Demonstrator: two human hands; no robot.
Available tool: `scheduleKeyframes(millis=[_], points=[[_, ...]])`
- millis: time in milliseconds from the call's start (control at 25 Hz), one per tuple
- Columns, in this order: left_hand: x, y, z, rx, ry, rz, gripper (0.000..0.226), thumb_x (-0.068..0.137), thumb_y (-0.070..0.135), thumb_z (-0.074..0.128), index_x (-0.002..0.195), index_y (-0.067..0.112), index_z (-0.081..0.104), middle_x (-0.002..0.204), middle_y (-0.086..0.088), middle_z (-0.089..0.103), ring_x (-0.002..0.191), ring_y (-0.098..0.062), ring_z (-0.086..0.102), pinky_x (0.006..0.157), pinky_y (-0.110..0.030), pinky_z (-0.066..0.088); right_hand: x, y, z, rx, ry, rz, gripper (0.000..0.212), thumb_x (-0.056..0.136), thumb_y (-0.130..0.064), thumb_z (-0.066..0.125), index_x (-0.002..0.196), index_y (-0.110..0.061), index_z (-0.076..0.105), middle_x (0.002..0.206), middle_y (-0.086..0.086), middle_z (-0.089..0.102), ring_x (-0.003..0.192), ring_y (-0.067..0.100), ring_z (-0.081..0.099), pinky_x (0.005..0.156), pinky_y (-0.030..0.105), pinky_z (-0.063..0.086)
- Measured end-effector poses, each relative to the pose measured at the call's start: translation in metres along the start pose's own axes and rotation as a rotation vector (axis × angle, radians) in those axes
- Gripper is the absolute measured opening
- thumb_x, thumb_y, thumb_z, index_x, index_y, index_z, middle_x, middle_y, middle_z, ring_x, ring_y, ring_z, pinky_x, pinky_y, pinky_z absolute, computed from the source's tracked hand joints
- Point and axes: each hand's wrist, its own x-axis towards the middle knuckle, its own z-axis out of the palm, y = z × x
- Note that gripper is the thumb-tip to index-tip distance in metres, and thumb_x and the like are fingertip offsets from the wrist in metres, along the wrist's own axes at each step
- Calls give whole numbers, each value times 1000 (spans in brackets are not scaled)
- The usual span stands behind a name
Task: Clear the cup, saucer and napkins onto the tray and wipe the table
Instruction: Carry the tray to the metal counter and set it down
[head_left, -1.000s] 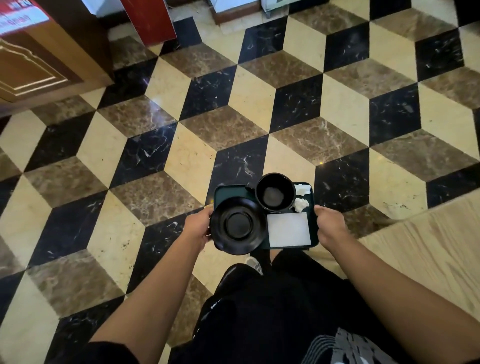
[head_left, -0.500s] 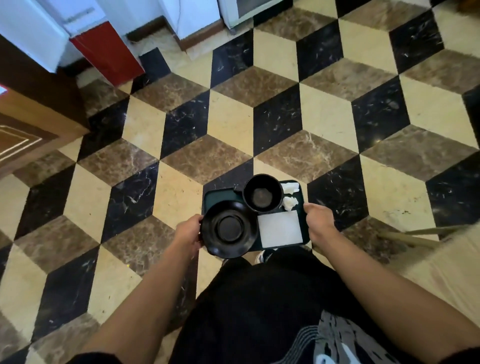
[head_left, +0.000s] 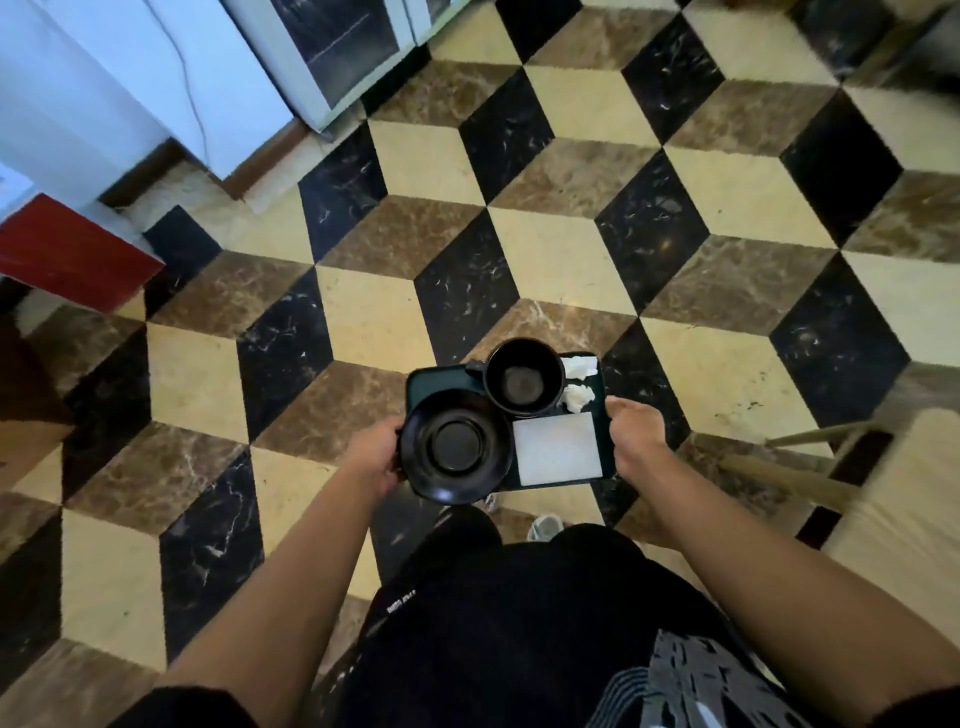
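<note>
While the person stands over a floor (head_left: 566, 260) of black, brown and cream marble diamonds, both bare hands carry a dark green tray (head_left: 436, 378) out in front of the body. The left hand (head_left: 375, 457) is closed around the tray's left edge, just beside the black saucer (head_left: 457, 446), which lies on the near-left part and overhangs the rim. The right hand (head_left: 635, 435) is closed around the right edge. A black cup (head_left: 523, 378) stands upright at the far middle of the tray, touching the saucer, with a dark residue at its bottom. Two crumpled white napkins (head_left: 579, 383) lie in the far-right corner beside the cup. A flat white square cloth (head_left: 557, 448) lies at the near right. White cabinets (head_left: 119, 88) and a red panel (head_left: 67, 254) stand at upper left.
</note>
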Motion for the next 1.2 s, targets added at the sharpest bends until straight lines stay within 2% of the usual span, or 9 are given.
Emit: scheduleKeyframes(millis=[80,200,320,440,520,600,880,1120,1200], points=[[19,38,22,45,-25,20,20,94,11,57,74,11,60,59,-6,61,55,-23,56,52,-31,47,13,-25,4,50,47,5,20,101,-7,54,93,-8,73,87,6,70,71,26,64,66,36,56],[45,104,62,144,-101,71,18,96,11,54,79,9,61,72,-10,63,60,-25,59,55,-31,51,35,-66,14,125,99,2,22,100,-4,52,101,1,74,94,11,73,68,25,63,64,34,54],[68,170,101,218,-155,102,11,92,13,57,84,9,65,80,-13,67,73,-31,63,66,-38,54,55,-109,27,176,168,16,24,99,-7,52,109,0,73,86,9,71,69,26,65,69,40,57],[87,232,139,276,-217,132,12,85,14,64,93,6,70,87,-18,67,78,-32,64,70,-43,54,73,-150,35,213,191,29,31,101,-6,45,118,7,66,101,17,72,79,28,63,74,39,49],[100,268,165,308,-257,133,16,83,14,66,96,7,70,87,-18,65,77,-31,61,69,-44,51,84,-177,38,264,232,21,26,103,-7,46,111,5,68,110,16,71,81,27,62,75,36,48],[109,298,194,340,-284,132,13,83,15,65,93,7,69,84,-18,67,75,-31,63,67,-44,53,97,-203,38,353,309,32,20,102,-10,53,92,-8,71,98,11,71,73,24,63,65,33,51],[125,362,291,456,-342,137,29,75,22,64,98,7,73,94,-22,74,81,-35,71,69,-49,59,137,-269,17,430,345,57,31,103,-9,50,76,-13,64,84,7,66,71,22,62,61,35,52],[138,397,412,537,-346,148,28,74,24,64,96,9,74,101,-19,77,90,-38,73,80,-58,59,197,-339,-38,512,326,52,25,104,-8,48,92,-8,70,83,4,67,71,21,62,58,34,51],[128,409,451,551,-335,150,24,79,24,64,95,10,74,102,-19,77,87,-37,72,79,-53,60,212,-367,-61,506,320,55,24,104,-5,44,105,2,67,89,3,69,74,25,62,69,40,56]])
